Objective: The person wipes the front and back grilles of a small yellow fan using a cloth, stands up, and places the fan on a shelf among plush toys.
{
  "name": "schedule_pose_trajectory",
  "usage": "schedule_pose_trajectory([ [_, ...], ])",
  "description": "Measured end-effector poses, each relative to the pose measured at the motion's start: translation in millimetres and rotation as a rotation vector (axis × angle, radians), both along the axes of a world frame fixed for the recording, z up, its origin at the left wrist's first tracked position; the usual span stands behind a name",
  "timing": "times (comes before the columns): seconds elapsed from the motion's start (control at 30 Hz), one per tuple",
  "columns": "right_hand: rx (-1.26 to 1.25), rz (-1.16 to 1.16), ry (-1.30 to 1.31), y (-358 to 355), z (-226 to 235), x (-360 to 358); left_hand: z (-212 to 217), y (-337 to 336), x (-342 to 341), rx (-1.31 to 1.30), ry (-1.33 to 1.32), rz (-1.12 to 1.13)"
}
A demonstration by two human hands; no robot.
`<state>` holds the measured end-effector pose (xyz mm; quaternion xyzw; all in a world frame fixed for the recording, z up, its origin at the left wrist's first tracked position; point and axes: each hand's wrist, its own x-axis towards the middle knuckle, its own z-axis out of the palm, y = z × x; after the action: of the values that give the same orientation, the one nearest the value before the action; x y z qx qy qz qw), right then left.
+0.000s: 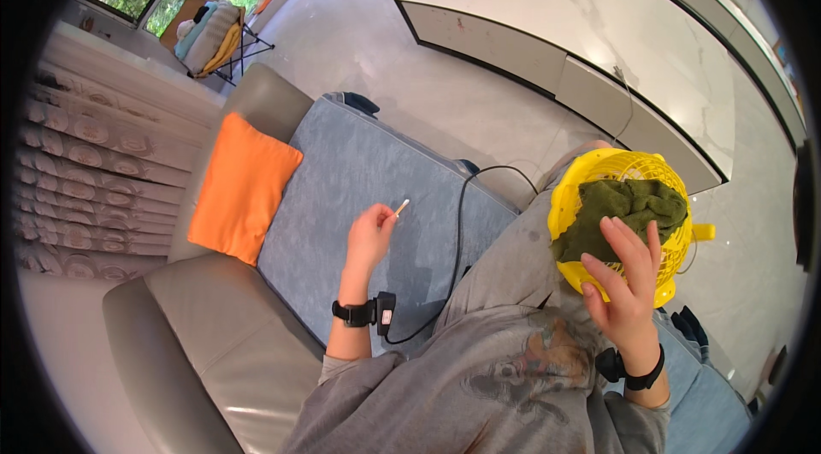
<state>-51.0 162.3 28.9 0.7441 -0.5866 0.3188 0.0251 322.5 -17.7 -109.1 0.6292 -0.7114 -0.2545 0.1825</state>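
Observation:
Between the pinched fingers of my left hand (pixel 369 233) is a cotton swab (pixel 402 208), its white tip pointing up and away. The hand is raised above the blue sofa cover. My right hand (pixel 629 291) is open with its fingers spread. It overlaps the near side of a dark green cloth (pixel 637 206); whether the fingertips touch it I cannot tell. The crumpled cloth lies against a round yellow plastic frame with a slatted grille (pixel 566 185), by my right leg. Part of the grille is hidden under the cloth.
An orange cushion (pixel 244 189) rests at the left on the blue-covered sofa (pixel 342 155), beside a grey leather armrest (pixel 197 317). A black cable (pixel 459 240) runs from my left wristband across the cover. A white low cabinet (pixel 547 9) stands beyond; a loaded folding chair (pixel 209 35) is far left.

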Motion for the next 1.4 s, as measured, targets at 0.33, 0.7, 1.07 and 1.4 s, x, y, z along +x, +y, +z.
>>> schedule_pose_trajectory([
  [0.33, 0.004, 0.053, -0.059, -2, -2, 0, 30, 0, -15, 0.132, -0.088, -0.109],
  [0.7, -0.022, 0.136, -0.219, -10, -7, 1, 113, 27, -130, 0.423, 0.579, -0.461],
  [1.07, -0.094, -0.027, 0.026, 22, 8, -24, 159, 64, -233, 0.082, 0.499, -1.050],
  [1.4, -0.096, -0.320, -0.032, 47, -3, -64, 159, 53, -262, -0.439, 0.377, -0.992],
])
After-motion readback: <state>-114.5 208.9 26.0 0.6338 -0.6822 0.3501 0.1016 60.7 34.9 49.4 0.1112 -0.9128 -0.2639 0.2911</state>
